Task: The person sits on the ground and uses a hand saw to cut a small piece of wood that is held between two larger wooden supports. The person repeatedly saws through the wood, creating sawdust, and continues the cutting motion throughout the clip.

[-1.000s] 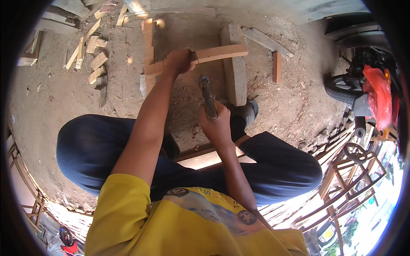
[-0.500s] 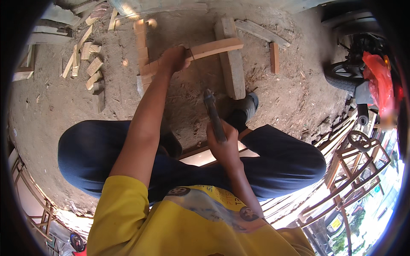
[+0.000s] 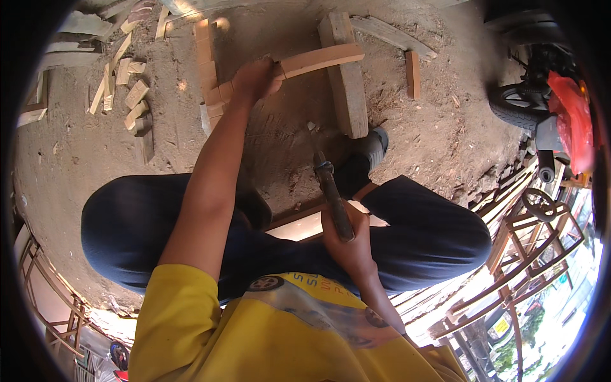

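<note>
My left hand (image 3: 256, 81) is closed around a pale wooden strip (image 3: 321, 59) marked with crosswise lines. The strip lies across a weathered beam (image 3: 344, 95) on the right and light wooden pieces (image 3: 205, 44) on the left. Below it, my right hand (image 3: 350, 237) grips the dark handle of a hand saw (image 3: 330, 188), pulled back near my lap. The saw's thin blade, seen almost edge-on, points up toward the strip; whether it touches the wood I cannot tell.
Cut offcuts (image 3: 137, 95) are scattered on the dirt floor (image 3: 76, 153) at left. A grey plank (image 3: 391, 35) and short batten (image 3: 412, 75) lie beyond the beam. A motorcycle wheel (image 3: 509, 108) with red plastic (image 3: 569, 121) stands at right, above wooden frames (image 3: 541, 254). My shoe (image 3: 372, 153) is beside the beam.
My right hand has drawn the saw back toward my body and slightly right, step by step. My left hand still holds the strip; the scene has shifted slightly in view.
</note>
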### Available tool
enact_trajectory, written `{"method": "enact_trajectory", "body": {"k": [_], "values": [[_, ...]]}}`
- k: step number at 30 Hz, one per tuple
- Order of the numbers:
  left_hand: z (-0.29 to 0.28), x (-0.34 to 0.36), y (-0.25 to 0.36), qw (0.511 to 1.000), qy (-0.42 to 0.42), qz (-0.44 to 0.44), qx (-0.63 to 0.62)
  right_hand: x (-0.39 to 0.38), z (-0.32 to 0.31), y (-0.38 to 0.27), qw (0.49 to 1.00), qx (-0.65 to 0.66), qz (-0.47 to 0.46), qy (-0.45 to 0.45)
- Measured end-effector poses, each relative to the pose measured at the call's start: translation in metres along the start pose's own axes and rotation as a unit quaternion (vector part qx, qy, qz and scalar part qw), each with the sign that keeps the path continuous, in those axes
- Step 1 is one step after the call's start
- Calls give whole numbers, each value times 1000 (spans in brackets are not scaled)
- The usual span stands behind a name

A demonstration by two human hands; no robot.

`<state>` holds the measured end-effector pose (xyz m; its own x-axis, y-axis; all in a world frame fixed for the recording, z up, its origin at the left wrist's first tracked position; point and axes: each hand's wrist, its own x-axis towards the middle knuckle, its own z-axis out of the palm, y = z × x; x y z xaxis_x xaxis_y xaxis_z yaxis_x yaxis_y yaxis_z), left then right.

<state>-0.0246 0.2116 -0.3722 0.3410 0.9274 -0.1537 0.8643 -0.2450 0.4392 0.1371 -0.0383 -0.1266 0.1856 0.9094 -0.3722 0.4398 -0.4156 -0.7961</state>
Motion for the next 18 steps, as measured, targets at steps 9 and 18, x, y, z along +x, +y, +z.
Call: {"method": "enact_trajectory", "body": {"k": [9,18], "values": [[-7,-1,0,1000,-16,-13,17,43,23,8,996,57,62,-8],[-8,2,5,997,-71,-16,1,97,43,0,999,-8,-1,-40]]}}
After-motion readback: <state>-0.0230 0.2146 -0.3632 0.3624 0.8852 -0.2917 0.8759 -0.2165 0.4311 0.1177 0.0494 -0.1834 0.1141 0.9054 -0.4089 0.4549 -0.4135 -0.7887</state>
